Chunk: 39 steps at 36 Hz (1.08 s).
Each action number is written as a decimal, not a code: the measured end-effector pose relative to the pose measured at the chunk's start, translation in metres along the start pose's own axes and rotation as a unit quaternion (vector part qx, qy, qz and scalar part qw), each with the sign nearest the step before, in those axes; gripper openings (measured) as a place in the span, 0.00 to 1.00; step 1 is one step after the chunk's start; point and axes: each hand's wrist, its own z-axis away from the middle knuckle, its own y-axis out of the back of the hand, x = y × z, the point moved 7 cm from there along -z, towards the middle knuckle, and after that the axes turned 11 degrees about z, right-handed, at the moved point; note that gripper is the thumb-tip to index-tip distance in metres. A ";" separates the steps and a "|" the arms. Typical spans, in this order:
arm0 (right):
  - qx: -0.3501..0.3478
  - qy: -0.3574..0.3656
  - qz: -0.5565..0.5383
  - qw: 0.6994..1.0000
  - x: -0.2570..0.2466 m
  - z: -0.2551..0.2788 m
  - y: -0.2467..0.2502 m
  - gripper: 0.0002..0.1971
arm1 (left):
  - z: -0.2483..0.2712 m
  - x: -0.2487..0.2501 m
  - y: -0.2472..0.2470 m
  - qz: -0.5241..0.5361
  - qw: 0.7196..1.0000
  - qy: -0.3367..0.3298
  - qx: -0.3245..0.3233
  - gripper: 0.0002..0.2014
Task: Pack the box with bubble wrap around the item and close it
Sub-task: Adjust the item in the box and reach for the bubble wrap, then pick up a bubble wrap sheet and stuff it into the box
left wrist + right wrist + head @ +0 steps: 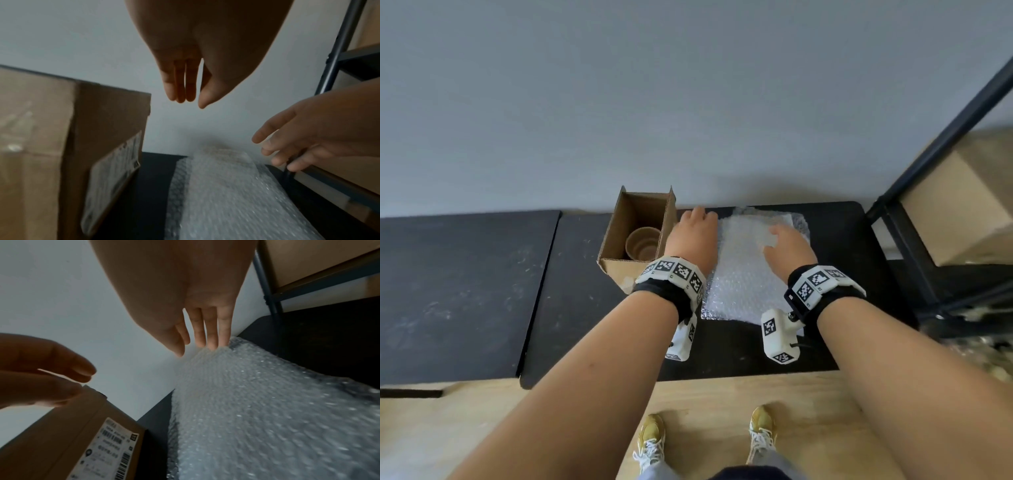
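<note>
bubble wrap (743, 267) lies right of my box (635, 236); right grip (787, 245) spread touching it, left grip (693, 236) relaxed, holding nothing.

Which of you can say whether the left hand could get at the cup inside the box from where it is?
Probably yes. The box stands open at the top, the cup sits uncovered inside, and the left hand, open and holding nothing, hovers just beside the box's right wall. Nothing lies between them.

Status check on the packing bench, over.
Left hand open, holding nothing, beside box. Right hand open, fingertips on bubble wrap. Pot in open box, unwrapped. Nothing in the way.
</note>
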 end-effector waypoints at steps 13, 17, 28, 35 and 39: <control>-0.068 -0.076 0.037 0.994 0.063 -0.002 -0.050 0.18 | 0.017 -0.024 -0.119 0.034 0.970 0.148 -0.191 0.28; -0.078 -0.082 0.033 0.993 0.069 -0.006 -0.055 0.20 | 0.021 -0.034 -0.134 0.018 0.961 0.183 -0.204 0.29; -0.009 -0.088 0.057 0.994 0.076 -0.012 -0.060 0.28 | 0.020 -0.027 -0.142 0.016 0.968 0.205 -0.144 0.28; -0.067 -0.099 0.086 0.989 0.079 -0.011 -0.075 0.36 | 0.015 -0.034 -0.143 0.045 0.962 0.236 -0.127 0.23; -0.033 -0.077 0.100 0.991 0.075 -0.009 -0.070 0.24 | 0.015 -0.035 -0.140 0.031 0.966 0.231 -0.111 0.22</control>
